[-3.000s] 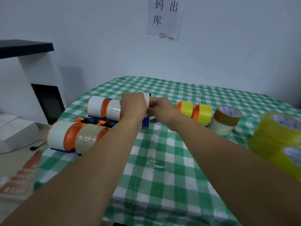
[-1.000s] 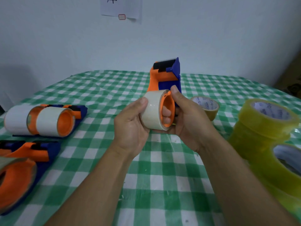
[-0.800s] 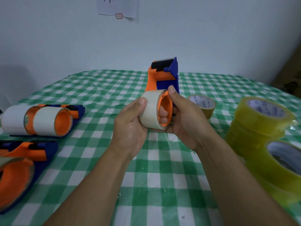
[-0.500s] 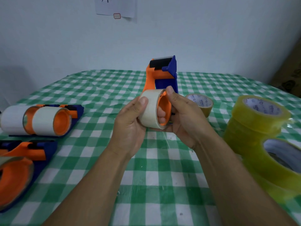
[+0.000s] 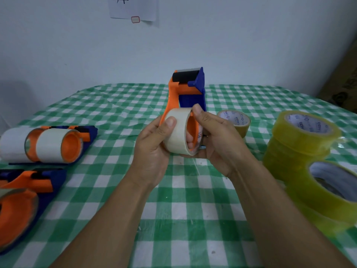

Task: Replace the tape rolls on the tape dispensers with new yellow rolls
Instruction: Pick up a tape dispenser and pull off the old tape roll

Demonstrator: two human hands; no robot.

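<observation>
I hold an orange and blue tape dispenser (image 5: pixel 188 88) upright above the table, its cutter end pointing up. A whitish tape roll (image 5: pixel 176 132) sits on its orange hub. My left hand (image 5: pixel 152 144) grips the roll from the left, thumb on its outer face. My right hand (image 5: pixel 216 140) holds it from the right, thumb on the top edge and fingers inside the hub. New yellow rolls (image 5: pixel 303 136) are stacked at the right, with another yellow roll (image 5: pixel 328 192) nearer to me.
Two dispensers with white rolls (image 5: pixel 50 145) lie at the left, and a further one (image 5: pixel 21 206) at the near left edge. A brownish tape roll (image 5: pixel 234 120) lies flat behind my right hand. A green checked cloth (image 5: pixel 183 219) covers the table. The wall carries a paper sheet (image 5: pixel 133 8).
Three seconds ago both hands reached to a dispenser at the back of the table; now they hold it upright in front of me. Over the last second the grip has barely shifted.
</observation>
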